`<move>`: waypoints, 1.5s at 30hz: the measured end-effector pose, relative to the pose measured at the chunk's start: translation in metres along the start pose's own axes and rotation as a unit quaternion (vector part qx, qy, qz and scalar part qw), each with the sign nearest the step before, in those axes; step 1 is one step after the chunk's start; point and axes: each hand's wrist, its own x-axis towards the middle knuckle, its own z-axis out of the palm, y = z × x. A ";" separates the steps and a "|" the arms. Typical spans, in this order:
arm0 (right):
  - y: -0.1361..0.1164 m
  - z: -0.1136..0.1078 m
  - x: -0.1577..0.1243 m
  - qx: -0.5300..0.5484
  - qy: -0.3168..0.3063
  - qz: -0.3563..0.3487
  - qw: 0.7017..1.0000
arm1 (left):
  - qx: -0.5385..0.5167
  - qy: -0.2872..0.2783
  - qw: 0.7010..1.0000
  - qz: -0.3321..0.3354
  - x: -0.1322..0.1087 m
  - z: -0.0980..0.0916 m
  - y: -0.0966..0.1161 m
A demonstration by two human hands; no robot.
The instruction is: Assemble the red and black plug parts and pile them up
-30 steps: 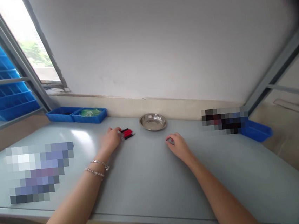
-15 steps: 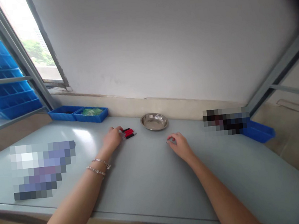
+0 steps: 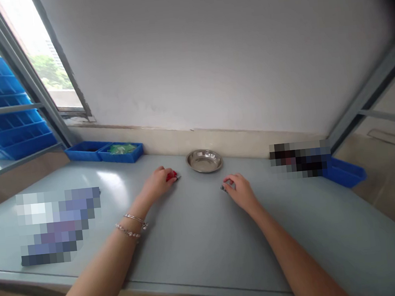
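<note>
My left hand, with two bracelets at its wrist, is closed over a small group of short red and black pens lying on the table. Only their red parts and a dark, silver-tipped end show past the fingers; the rest is hidden. To the right, my right hand is closed in a pinch just above the table. A small dark piece pokes out from its fingertips, too small to name. Between and beyond both hands sits a shallow round steel dish.
The grey table meets a wall at the back. Two blue bins stand at the back left, one holding green packets. A blurred-out flat item lies left. Another blue bin sits at the right edge, and blue trays are stacked far left.
My left hand has moved right, over the pens, and now covers most of them. My right hand has barely shifted; more of the small dark piece shows at its fingertips.
</note>
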 end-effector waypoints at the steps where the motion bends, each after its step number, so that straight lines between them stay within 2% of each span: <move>1: 0.000 0.000 0.000 -0.001 0.006 0.000 1.000 | 0.007 -0.006 1.000 -0.001 0.000 0.001 0.000; 7: 0.001 -0.002 0.001 -0.006 0.037 -0.007 0.999 | 0.037 -0.031 0.998 -0.029 0.001 0.002 -0.001; 15: -0.001 -0.002 0.001 0.007 0.031 -0.006 0.999 | 0.042 -0.047 0.996 -0.059 0.002 0.008 -0.004; 24: -0.008 -0.005 0.001 0.023 0.021 -0.004 1.000 | 0.059 -0.070 0.995 -0.041 0.004 0.008 -0.003; 26: -0.011 -0.006 0.001 0.030 0.024 -0.004 0.999 | 0.045 -0.062 0.997 -0.024 0.001 0.004 0.006; 29: -0.019 -0.009 0.000 0.060 0.012 -0.005 0.998 | -0.004 -0.031 0.998 0.059 -0.009 -0.003 0.030; 32: -0.030 -0.012 -0.003 0.131 -0.058 -0.017 0.990 | -0.052 -0.002 0.985 0.165 -0.022 -0.005 0.057; 35: -0.039 -0.014 -0.007 0.171 -0.129 -0.015 0.977 | -0.078 0.004 0.971 0.226 -0.033 -0.004 0.074; 40: -0.044 -0.014 -0.010 0.201 -0.166 -0.004 0.965 | -0.086 0.001 0.963 0.257 -0.038 -0.005 0.080; 45: -0.042 -0.012 -0.007 0.232 -0.160 0.028 0.959 | -0.076 0.010 0.968 0.238 -0.037 -0.008 0.079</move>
